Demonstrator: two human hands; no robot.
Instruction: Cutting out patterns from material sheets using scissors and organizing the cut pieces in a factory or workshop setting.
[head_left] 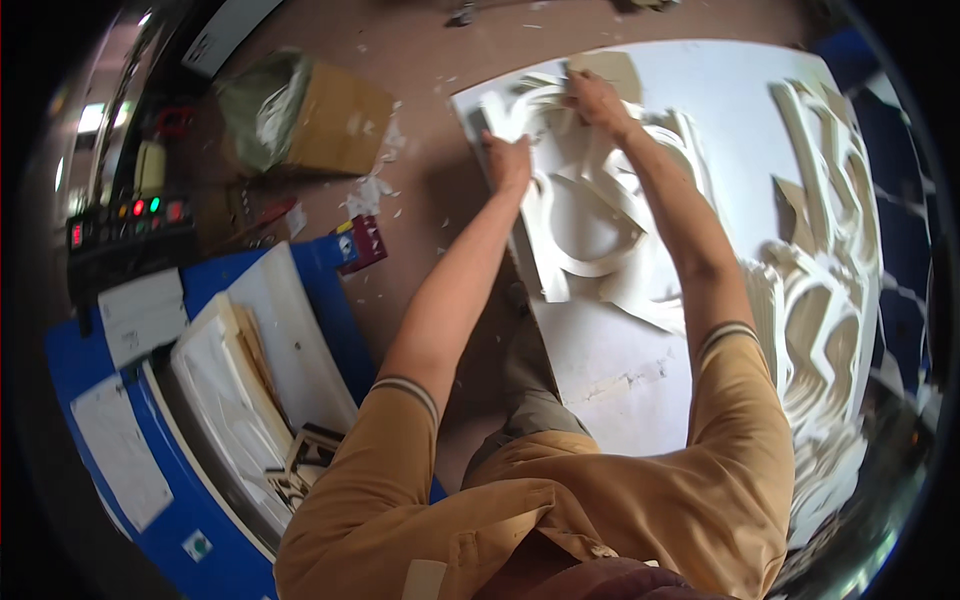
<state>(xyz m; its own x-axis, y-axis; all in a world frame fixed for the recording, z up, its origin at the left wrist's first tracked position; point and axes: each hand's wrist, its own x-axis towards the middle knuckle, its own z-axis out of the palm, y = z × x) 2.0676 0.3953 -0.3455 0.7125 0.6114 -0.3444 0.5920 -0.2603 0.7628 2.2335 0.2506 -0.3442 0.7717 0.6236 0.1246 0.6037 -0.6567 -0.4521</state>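
Cutouts (545, 232), white and curved, left hand (509, 160) gripping their edge, right hand (598, 98) by brown sheet (615, 70), hold unclear

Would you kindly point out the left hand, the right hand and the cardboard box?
Left hand (509, 160): head view, on the middle of the hand.
Right hand (598, 101): head view, on the back of the hand.
Cardboard box (343, 116): head view, on its brown side.

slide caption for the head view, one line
Left hand and right hand at curved white pieces on a white table.
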